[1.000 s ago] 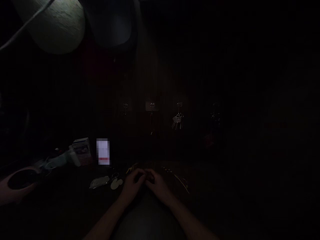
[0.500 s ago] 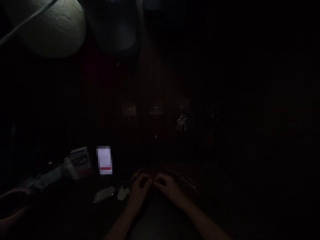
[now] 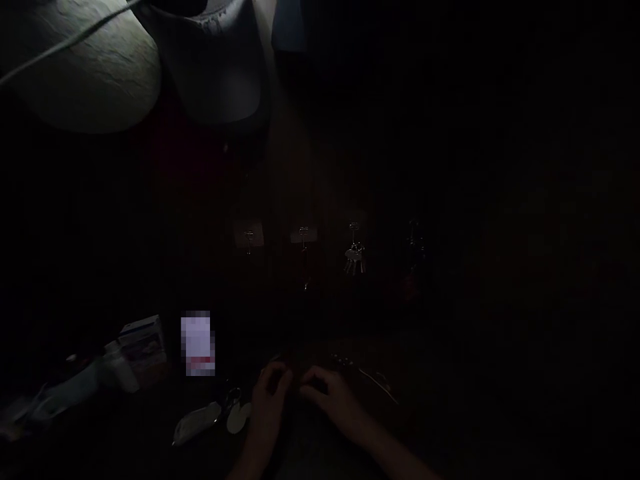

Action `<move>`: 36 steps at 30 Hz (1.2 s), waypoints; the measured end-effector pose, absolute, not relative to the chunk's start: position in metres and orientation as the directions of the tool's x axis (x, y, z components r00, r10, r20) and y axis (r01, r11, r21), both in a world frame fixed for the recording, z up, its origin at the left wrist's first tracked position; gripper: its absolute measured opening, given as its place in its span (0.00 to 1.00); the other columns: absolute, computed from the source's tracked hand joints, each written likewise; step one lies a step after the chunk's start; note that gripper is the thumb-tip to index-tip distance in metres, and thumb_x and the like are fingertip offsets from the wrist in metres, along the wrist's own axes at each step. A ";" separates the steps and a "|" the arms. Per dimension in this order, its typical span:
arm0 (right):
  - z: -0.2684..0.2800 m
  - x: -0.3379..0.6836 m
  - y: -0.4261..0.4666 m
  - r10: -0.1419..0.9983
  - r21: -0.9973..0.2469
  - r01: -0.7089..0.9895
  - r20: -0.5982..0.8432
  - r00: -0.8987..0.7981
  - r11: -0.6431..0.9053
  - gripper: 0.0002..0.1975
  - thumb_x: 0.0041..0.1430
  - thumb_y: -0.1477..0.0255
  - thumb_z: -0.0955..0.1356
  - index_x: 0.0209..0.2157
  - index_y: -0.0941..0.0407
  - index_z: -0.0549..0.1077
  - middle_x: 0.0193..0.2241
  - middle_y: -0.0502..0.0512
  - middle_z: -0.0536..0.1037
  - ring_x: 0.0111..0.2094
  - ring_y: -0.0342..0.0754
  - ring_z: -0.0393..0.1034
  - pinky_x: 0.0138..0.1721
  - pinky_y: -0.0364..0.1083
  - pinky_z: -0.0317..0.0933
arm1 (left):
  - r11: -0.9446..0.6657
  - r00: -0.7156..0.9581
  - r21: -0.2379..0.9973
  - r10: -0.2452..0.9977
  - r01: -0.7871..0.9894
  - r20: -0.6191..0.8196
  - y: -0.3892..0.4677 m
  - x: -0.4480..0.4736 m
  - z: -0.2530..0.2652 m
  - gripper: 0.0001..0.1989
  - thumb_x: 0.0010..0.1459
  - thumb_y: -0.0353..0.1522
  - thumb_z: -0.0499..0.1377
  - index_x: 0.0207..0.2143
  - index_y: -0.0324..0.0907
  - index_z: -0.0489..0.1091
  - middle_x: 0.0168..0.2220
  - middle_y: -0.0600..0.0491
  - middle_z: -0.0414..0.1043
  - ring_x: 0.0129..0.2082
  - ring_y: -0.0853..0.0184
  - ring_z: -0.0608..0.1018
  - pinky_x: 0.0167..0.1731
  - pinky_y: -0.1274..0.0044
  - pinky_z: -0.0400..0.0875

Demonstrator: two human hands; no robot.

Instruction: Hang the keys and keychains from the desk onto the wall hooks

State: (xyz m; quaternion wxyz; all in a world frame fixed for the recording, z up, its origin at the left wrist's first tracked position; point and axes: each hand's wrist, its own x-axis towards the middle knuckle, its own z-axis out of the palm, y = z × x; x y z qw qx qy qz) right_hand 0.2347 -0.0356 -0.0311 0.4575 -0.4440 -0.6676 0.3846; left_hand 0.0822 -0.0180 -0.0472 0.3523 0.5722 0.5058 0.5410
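Note:
The scene is very dark. My left hand is closed, thumb and fingertips pinched together. My right hand faces it across a small gap, its thumb and fingers also brought together. Whatever either pinch holds is too dark and small to make out. Left of my left hand lie a pale round-lobed tag, a metal ring and a pale oblong item. Beyond my right hand, a thin string-like piece with shiny bits lies on the dark surface.
A bunch of keys hangs from a hook, with further hooks in that row. At left stand a box and a blurred-out bright card. Two caps hang above, a pale cord crossing one.
My hands have drawn slightly apart from near contact at the fingertips. The view has shifted, so the hooks, box and card appear lower and further left. The caps look brighter.

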 end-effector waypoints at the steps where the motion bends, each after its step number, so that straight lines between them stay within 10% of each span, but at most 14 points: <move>1: -0.030 0.234 -0.036 0.943 -0.920 0.233 0.277 -0.184 0.315 0.06 0.52 0.68 0.66 0.30 0.54 0.74 0.30 0.49 0.77 0.36 0.48 0.70 0.39 0.44 0.60 | -0.233 -0.105 0.954 0.961 0.187 0.255 -0.018 0.082 -0.048 0.14 0.47 0.43 0.57 0.30 0.42 0.70 0.39 0.49 0.75 0.44 0.56 0.74 0.46 0.68 0.66; 21: 0.125 0.245 0.025 0.834 -0.863 0.013 0.492 0.251 0.505 0.12 0.45 0.61 0.70 0.24 0.56 0.71 0.17 0.46 0.71 0.20 0.41 0.65 0.22 0.40 0.59 | -0.196 -0.051 0.957 0.976 0.213 0.212 -0.025 0.082 -0.045 0.15 0.50 0.45 0.55 0.33 0.44 0.70 0.41 0.49 0.75 0.46 0.56 0.74 0.46 0.68 0.66; 36: 0.104 0.235 0.060 0.876 -0.891 -0.131 0.385 0.290 0.434 0.15 0.43 0.60 0.71 0.26 0.57 0.71 0.18 0.46 0.72 0.19 0.40 0.65 0.21 0.40 0.57 | -0.227 -0.034 0.942 0.970 0.246 0.242 -0.024 0.081 -0.046 0.13 0.52 0.42 0.54 0.34 0.45 0.70 0.36 0.51 0.76 0.41 0.58 0.75 0.41 0.69 0.68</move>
